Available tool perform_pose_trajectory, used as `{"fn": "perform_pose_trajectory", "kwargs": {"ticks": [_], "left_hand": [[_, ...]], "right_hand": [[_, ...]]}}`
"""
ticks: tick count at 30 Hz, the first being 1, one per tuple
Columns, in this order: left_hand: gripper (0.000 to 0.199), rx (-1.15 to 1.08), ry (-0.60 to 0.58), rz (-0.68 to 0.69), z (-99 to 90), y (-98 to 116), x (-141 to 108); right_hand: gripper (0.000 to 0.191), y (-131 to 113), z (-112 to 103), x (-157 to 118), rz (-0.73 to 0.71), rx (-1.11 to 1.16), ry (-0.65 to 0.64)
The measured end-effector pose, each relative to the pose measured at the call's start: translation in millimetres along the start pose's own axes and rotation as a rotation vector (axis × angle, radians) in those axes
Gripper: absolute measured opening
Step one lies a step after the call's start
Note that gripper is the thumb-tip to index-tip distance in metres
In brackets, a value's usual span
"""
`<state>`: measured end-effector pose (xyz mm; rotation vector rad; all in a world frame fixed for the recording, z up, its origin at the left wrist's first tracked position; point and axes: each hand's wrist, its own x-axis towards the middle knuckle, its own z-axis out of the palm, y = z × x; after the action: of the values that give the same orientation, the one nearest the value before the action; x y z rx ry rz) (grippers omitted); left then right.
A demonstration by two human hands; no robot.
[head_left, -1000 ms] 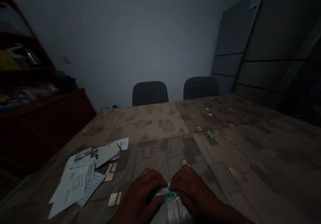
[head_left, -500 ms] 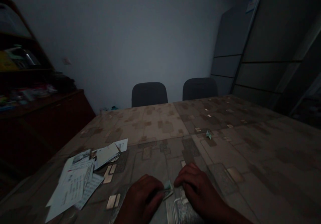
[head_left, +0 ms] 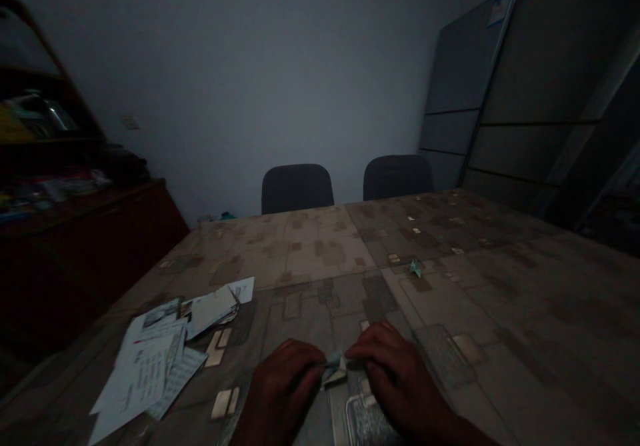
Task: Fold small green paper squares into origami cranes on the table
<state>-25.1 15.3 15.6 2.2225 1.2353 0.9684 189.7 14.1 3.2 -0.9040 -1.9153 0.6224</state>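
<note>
Head view: the folded paper (head_left: 336,371) sits between both hands (head_left: 284,383).

Apparently folded paper (head_left: 335,370) in left hand (head_left: 284,381)

Table (head_left: 300,313) is grey-brown, patterned with darker brown and cream rounded blocks plus thin outlines; folded paper (head_left: 336,370) near its front edge is pale green and off-white, small crumpled-looking piece (head_left: 415,269) on its right half is green. Papers (head_left: 145,366) on table's left: white, dark print. Beyond table: dark grey chairs (head_left: 297,189), plain blue-grey wall (head_left: 280,66).
</note>
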Motion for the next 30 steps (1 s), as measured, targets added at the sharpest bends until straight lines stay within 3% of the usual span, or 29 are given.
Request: {"fn": "perform_pose_trajectory", "kwargs": {"ticks": [3,11,24,27,30], "left_hand": [[0.014,0.001,-0.007,-0.003,0.4,-1.8,0.0],[0.014,0.019,-0.028,0.019,0.3,-2.4,-1.1],[0.01,0.11,-0.078,0.173,3.9,-6.7,-3.0],[0.01,0.061,-0.018,0.17,4.1,-6.1,-3.1],[0.013,-0.024,0.069,0.062,3.4,-4.4,-2.2]], "right_hand": [[0.038,-0.5,1.9,-0.9,-0.062,0.009,-0.018],[0.04,-0.3,1.0,0.3,-0.067,-0.012,-0.01],[0.039,0.7,2.2,-2.7,-0.076,-0.039,-0.099],[0.034,1.3,0.7,-1.3,-0.054,-0.034,-0.041],[0.028,2.5,-2.0,1.0,0.077,-0.005,0.057]]}}
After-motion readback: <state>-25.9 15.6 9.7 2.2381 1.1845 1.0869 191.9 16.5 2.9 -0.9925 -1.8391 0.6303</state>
